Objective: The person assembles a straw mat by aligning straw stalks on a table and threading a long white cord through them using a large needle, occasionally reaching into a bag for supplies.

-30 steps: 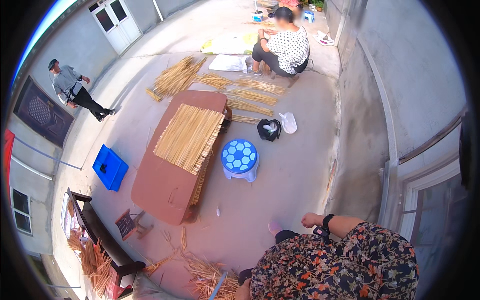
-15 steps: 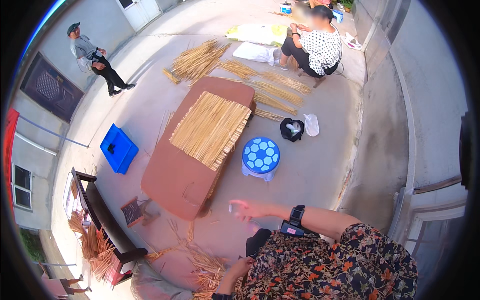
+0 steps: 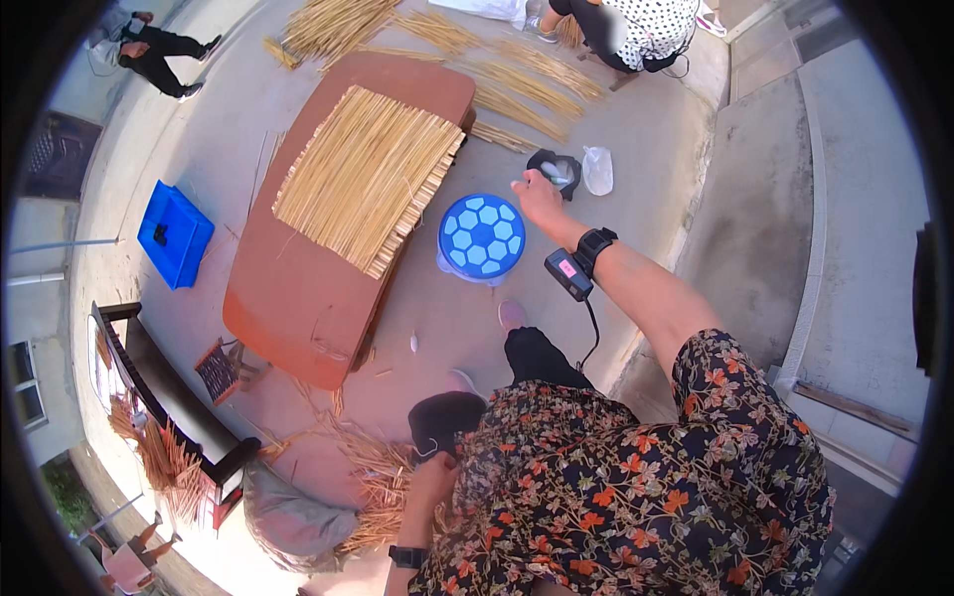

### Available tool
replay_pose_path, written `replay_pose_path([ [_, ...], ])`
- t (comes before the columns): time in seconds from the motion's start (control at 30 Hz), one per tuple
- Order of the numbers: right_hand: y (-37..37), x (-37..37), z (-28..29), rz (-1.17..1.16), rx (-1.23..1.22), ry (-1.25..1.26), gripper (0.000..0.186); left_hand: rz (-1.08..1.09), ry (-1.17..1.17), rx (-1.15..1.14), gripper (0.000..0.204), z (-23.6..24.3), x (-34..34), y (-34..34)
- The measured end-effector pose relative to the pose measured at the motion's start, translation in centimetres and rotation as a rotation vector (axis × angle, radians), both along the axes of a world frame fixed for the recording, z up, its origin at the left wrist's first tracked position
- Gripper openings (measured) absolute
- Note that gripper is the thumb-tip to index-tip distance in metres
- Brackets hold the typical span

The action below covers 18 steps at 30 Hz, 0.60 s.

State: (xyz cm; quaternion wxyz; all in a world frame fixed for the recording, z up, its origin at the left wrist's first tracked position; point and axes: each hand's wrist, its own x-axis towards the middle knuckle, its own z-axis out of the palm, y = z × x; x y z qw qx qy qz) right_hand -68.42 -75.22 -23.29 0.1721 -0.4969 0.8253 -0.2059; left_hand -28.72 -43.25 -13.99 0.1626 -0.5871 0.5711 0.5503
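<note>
Lying against the knee of the dark trousers (image 3: 445, 419), on the near side of the bench (image 3: 278, 323), the left grip (image 3: 434, 477) is partly curled; I cannot tell whether it has hold of anything. Near it, also on the bench's near side, a loose heap of straw (image 3: 383, 482) lies on the floor beside a grey bundle (image 3: 293, 517). The right grip (image 3: 542, 202) is stretched out to the right of the bench, fingers loosely bent; they overlap the edge of the black bag (image 3: 568, 171) in view, and whether they touch or hold anything cannot be told. A blue stool (image 3: 482, 238) with a pale hexagon pattern stands just right of the bench, near that grip. The black bag sits on the floor right of the bench, a translucent bag (image 3: 598, 171) just beside it. A straw mat (image 3: 368, 179) lies toward the bench's far end. Beyond the bench, straw rows (image 3: 517, 89) spread over the floor, and a person in a dotted top (image 3: 656, 30) sits past them.
</note>
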Motion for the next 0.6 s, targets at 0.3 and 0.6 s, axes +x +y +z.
replay_pose_path([
  [0.3,11.1,9.2,-5.4,0.218,0.877,-0.872,0.038,0.393,0.199,0.07,0.03,-6.5,6.9,-1.2],
  [0.6,15.5,17.3,-4.8,-0.241,0.906,-0.878,0.038,1.116,0.283,0.139,0.031,-14.6,26.5,-4.7],
])
